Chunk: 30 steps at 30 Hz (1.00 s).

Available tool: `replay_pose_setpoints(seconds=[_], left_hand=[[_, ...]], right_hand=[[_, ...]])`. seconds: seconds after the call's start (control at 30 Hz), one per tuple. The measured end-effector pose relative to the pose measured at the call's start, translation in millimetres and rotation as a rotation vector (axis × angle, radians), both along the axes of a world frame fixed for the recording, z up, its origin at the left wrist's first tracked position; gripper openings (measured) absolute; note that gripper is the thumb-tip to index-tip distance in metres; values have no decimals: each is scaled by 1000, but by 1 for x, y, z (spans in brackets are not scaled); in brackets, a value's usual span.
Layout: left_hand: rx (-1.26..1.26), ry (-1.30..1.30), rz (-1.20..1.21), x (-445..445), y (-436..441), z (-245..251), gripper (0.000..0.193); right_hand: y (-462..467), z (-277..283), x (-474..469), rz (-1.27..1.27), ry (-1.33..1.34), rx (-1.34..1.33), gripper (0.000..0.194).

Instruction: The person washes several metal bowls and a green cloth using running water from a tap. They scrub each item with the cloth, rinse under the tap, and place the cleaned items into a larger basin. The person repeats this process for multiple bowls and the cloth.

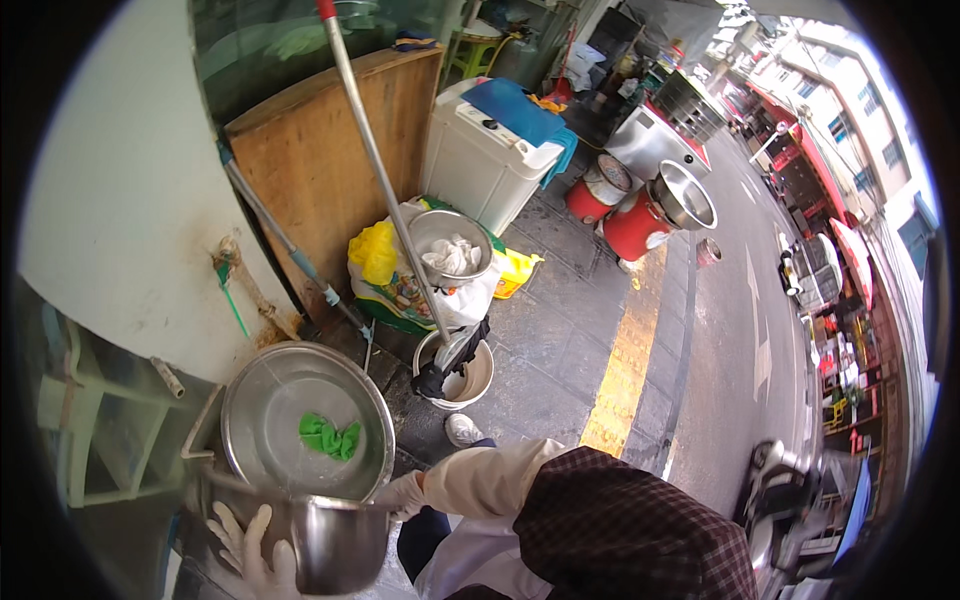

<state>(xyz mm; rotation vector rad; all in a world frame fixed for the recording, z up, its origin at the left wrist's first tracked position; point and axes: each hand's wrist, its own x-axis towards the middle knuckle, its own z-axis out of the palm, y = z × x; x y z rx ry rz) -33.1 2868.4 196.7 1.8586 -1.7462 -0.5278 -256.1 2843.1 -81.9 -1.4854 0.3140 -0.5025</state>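
My gloved right hand grips the edge of a deep stainless steel pot. The pot is held at the near rim of a wide metal basin; I cannot tell whether the two touch. My left hand, in a whitish glove, is at the pot's near side with its fingers spread. Whether it presses on the metal is unclear. A crumpled green cloth lies on the basin's bottom, in what looks like shallow water. The inside of the pot is mostly hidden.
Beyond the basin, a mop stands in a white bucket. A metal bowl of white cloths rests on a sack. Farther off are a white washing machine and red drums. A tap juts from the left wall.
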Motion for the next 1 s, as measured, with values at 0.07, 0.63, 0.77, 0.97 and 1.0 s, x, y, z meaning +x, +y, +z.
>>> replay_pose_setpoints(seconds=[0.07, 0.63, 0.77, 0.97, 1.0], left_hand=[[134, 137, -44, -7, 7, -5, 37], [568, 1057, -237, -255, -33, -121, 50], [737, 952, 119, -276, -38, -164, 53], [813, 1163, 545, -300, -34, -201, 53], [828, 1169, 583, -302, -31, -205, 54]], right_hand=[[5, -3, -27, 241, 289, -309, 15], [-14, 122, -453, -1606, 319, 1169, 16], [-123, 83, -488, -1580, 408, 947, 13], [-274, -19, -483, -1626, 159, 1005, 8], [-288, -37, -483, -1650, 72, 1080, 9]])
